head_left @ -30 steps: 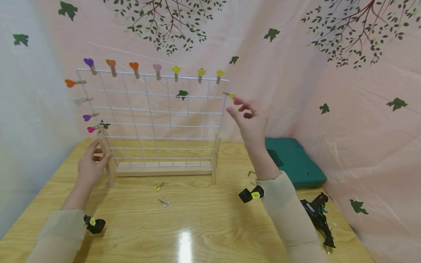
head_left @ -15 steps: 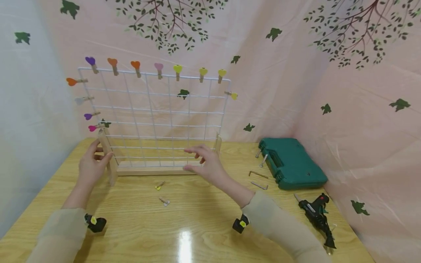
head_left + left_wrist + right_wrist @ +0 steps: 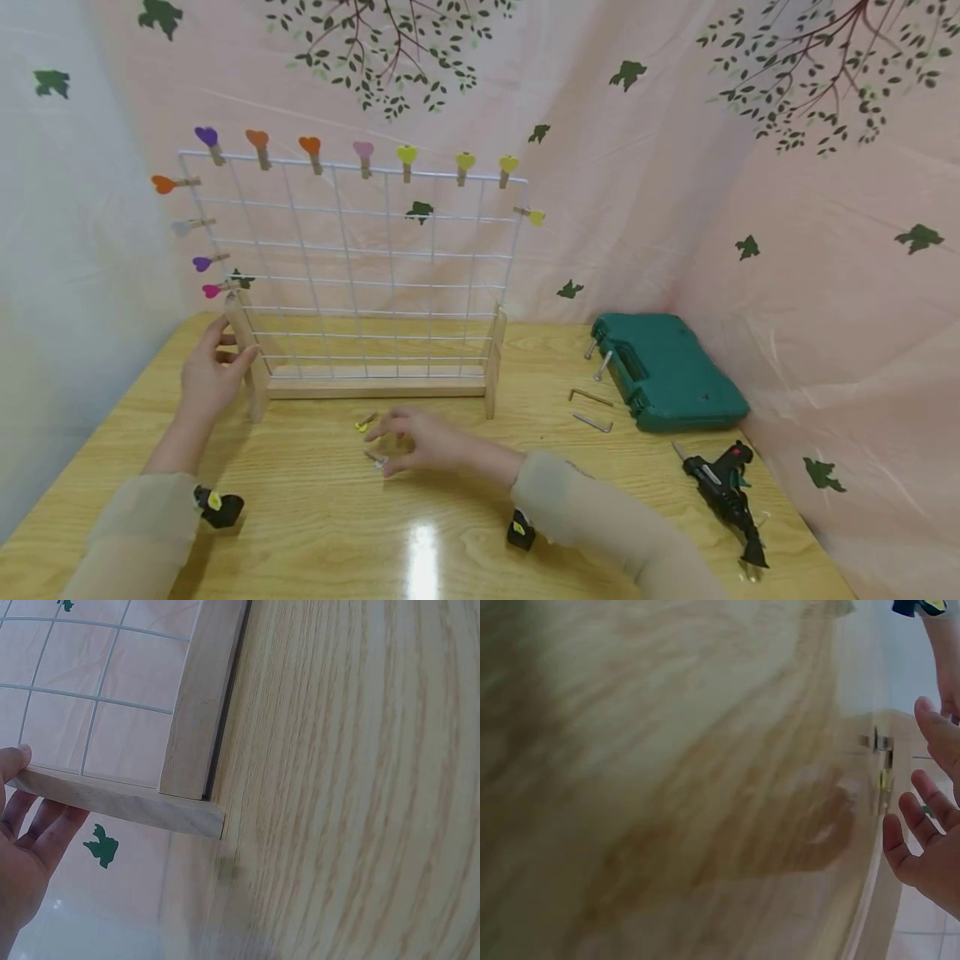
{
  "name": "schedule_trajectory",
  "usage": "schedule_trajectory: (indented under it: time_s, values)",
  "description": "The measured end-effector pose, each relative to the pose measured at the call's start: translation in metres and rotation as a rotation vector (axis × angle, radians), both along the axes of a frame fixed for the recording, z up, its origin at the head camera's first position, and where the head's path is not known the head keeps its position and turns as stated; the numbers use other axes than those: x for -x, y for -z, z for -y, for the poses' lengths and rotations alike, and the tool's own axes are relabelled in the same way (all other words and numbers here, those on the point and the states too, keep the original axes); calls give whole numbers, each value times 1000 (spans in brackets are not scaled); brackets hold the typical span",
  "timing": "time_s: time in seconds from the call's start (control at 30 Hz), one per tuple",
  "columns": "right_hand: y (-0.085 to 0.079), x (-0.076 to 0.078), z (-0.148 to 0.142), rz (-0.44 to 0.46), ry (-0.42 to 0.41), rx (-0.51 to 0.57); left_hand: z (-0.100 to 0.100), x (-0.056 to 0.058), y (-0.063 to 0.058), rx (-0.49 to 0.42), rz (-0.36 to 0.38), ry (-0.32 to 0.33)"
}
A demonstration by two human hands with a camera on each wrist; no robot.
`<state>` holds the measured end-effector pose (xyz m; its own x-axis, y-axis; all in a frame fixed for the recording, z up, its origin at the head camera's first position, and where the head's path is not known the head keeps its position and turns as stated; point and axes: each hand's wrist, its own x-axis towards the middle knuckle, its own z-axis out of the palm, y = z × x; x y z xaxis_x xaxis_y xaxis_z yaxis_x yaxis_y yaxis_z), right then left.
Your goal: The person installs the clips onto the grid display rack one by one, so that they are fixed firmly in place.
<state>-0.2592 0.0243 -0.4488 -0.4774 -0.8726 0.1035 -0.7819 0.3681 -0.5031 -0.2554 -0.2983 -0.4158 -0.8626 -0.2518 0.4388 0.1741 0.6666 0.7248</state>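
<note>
My left hand (image 3: 210,375) holds the left post (image 3: 243,346) of a wooden stand; in the left wrist view the thumb lies on one side of the post (image 3: 120,801) and the fingers on the other. A white wire grid (image 3: 337,167) stands upright in it. Heart-topped clothespins line its top and left edges, and one yellow-heart clothespin (image 3: 536,217) is on the right edge. Over the table, my right hand (image 3: 427,442) spreads thumb and fingers, holding nothing visible. By its fingertips lie a yellow-heart clothespin (image 3: 362,426) and a white-heart clothespin (image 3: 376,461).
A green tool case (image 3: 675,375) lies at the back right of the table (image 3: 315,533). Bolts (image 3: 603,365) and hex keys (image 3: 592,422) lie beside it, with a black glue gun (image 3: 723,496) in front. A leaf-printed cloth hangs behind.
My right hand has left the yellow-heart clothespin on the grid's right edge and come down and left to the loose clothespins. My left hand stays on the post.
</note>
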Motion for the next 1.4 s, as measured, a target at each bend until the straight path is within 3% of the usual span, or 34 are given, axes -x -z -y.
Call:
schedule_trajectory:
  time_s: [0.07, 0.23, 0.5, 0.6, 0.83, 1.17, 1.4]
  values:
    - [3, -2, 1, -3, -39, -19, -1, 0, 0, 0, -2, -1]
    - [7, -6, 2, -106, -117, -68, -1, 0, 0, -7, -3, 1]
    - [12, -8, 4, -191, -99, -84, 0, 0, 2, -9, 0, -4]
    - [12, -8, 5, -160, -86, -48, 1, 0, 2, -9, 9, -8]
    - [8, -11, 0, 26, 18, 56, 0, 1, 2, -3, 8, -3]
    - [-11, -16, -25, 36, 80, 116, 0, 1, 1, -7, 5, -3]
    - [-35, -16, -46, 31, 104, 204, 0, 2, 0, 1, 2, -3]
